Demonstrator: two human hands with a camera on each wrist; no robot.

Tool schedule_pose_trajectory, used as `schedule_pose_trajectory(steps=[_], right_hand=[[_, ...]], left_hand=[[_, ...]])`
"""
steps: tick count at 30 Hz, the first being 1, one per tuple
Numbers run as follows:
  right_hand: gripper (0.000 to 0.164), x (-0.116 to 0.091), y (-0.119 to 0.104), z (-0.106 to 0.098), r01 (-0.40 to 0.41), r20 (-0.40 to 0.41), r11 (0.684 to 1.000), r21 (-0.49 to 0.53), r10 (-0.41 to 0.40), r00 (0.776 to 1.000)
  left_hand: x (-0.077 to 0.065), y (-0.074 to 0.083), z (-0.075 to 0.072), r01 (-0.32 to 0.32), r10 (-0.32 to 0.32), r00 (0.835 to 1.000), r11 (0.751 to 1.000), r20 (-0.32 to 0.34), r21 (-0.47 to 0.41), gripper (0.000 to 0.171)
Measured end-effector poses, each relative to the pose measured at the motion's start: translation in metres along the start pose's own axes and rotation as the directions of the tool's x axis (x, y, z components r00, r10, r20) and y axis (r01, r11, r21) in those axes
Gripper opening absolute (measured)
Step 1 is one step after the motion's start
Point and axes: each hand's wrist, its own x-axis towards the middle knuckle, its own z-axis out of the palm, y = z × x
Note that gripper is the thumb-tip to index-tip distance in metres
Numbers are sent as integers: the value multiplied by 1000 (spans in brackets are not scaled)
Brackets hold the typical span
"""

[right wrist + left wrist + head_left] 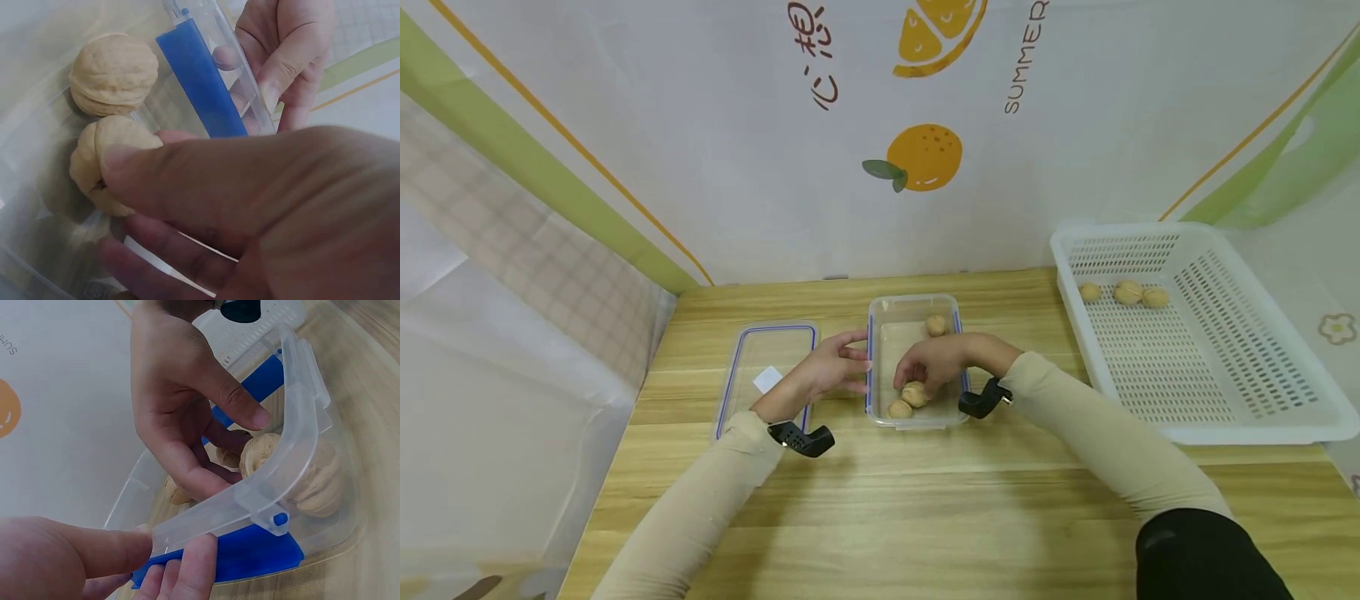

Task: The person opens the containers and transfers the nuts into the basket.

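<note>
A clear plastic food container (891, 342) with blue side latches stands on the wooden table. My left hand (831, 367) pinches its left wall, thumb at the rim and fingers outside near the blue latch (259, 553). Inside the container, my right hand (936, 360) holds a walnut (106, 162) between thumb and fingers, low near the front end. Right beside it lies another walnut (115, 74). A further walnut (936, 325) sits at the container's far end. The right hand's fingertips are partly hidden behind the held walnut.
Left of the container lies its clear lid (775, 342) with a blue seal and a white label (767, 379), partly under the left forearm. A white slotted basket (1078, 333) at the right holds walnuts (1127, 292) near its far left corner. A printed cloth (737, 167) hangs behind the table.
</note>
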Motion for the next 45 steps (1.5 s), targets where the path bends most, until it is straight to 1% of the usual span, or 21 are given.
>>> schedule_pose_trajectory(steps=[6, 14, 20, 26, 35, 45], right_hand=[[36, 3, 1, 3, 12, 1, 1000, -11, -12, 1000], [37, 3, -1, 5, 18, -4, 999, -27, -18, 1000], [38, 3, -2, 5, 21, -9, 1000, -15, -21, 1000], [39, 3, -1, 5, 28, -8, 1000, 5, -28, 1000], [40, -5, -1, 0, 33, -88, 999, -18, -34, 996], [40, -16, -3, -9, 108, -146, 994, -30, -111, 983]], left_hand=[[0, 0, 0, 0, 0, 1000, 1000, -5, -2, 66], [1, -1, 1, -7, 7, 1000, 1000, -5, 1, 66], [1, -1, 1, -12, 12, 1000, 1000, 0, 4, 65], [2, -2, 0, -1, 1, 1000, 1000, 0, 0, 65], [1, -2, 1, 1, -1, 1000, 1000, -10, -7, 66], [1, -2, 0, 3, -3, 1000, 1000, -6, 1, 65]])
